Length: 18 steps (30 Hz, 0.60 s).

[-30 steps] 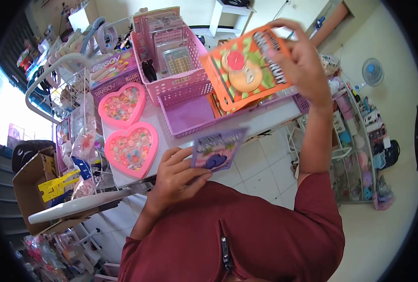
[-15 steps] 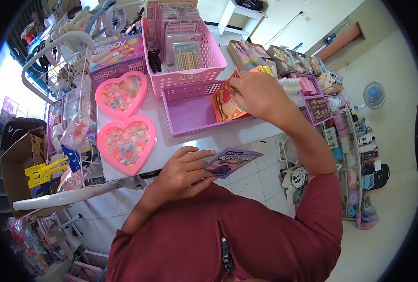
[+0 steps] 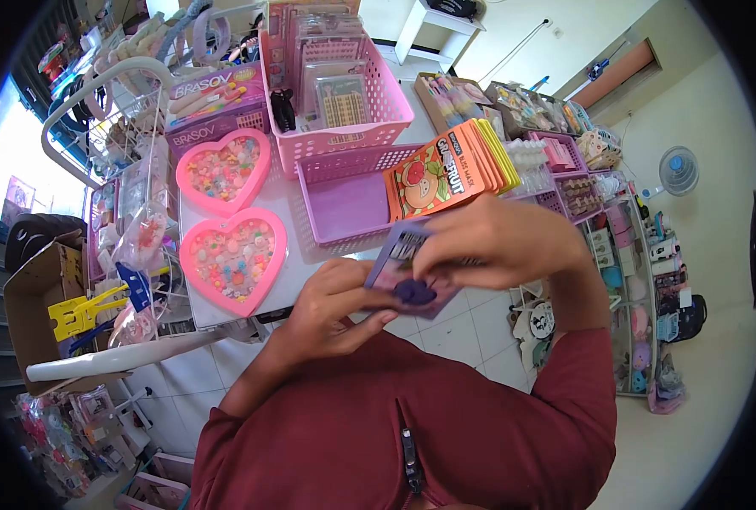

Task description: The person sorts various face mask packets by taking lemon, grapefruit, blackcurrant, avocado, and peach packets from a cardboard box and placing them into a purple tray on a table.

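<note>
My left hand point(image 3: 331, 308) grips a purple sheet mask packet point(image 3: 412, 293) by its left side, in front of my chest. Bent over the packet's right part, my right hand point(image 3: 488, 246) has its fingertips pressed together on the packet's face and hides some of its print. Just beyond, orange grapefruit sheet mask packets point(image 3: 433, 180) lie tilted in a stack in the right part of a shallow purple basket point(image 3: 341, 208). Yellow packets point(image 3: 498, 157) stand behind the orange ones. The left part of that basket shows its bare floor.
Two pink heart-shaped bead boxes point(image 3: 233, 263) lie on the white table point(image 3: 318, 263). A tall pink basket point(image 3: 335, 140) with packaged goods stands behind, beside purple BRASOV boxes point(image 3: 216, 98). A white metal rail point(image 3: 123, 361) juts out at the left.
My right hand has left the orange packets in the basket and come down to the purple packet. The purple packet has turned more upright, facing me.
</note>
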Each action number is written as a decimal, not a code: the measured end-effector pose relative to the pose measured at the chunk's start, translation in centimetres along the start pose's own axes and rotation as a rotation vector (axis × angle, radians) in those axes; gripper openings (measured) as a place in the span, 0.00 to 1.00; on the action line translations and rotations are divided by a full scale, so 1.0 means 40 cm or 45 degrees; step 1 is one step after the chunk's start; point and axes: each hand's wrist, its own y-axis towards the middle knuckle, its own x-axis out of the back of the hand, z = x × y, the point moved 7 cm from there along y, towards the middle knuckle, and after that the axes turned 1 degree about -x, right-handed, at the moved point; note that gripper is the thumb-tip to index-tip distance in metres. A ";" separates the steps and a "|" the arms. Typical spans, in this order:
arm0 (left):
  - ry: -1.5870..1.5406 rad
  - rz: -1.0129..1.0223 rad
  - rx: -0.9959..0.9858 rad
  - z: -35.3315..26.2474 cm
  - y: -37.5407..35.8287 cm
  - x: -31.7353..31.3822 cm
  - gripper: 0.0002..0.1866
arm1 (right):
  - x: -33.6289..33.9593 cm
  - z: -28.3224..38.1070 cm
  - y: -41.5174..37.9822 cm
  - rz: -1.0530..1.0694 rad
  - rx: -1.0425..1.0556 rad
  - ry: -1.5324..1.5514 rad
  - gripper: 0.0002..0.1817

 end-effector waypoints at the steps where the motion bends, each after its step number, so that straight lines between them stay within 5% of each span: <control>1: 0.040 -0.023 0.043 0.004 0.000 0.005 0.16 | 0.045 0.007 -0.009 -0.137 -0.011 -0.061 0.15; 4: 0.093 -0.260 -0.028 -0.003 -0.004 0.023 0.25 | 0.172 -0.023 -0.075 -0.534 -0.186 0.038 0.12; 11: 0.124 -0.352 -0.104 -0.003 -0.018 0.027 0.27 | 0.145 -0.223 -0.036 -0.525 -0.730 0.067 0.18; 18: 0.175 -0.332 -0.064 -0.014 0.004 0.017 0.28 | 0.188 -0.265 -0.027 -0.786 -0.666 -0.368 0.19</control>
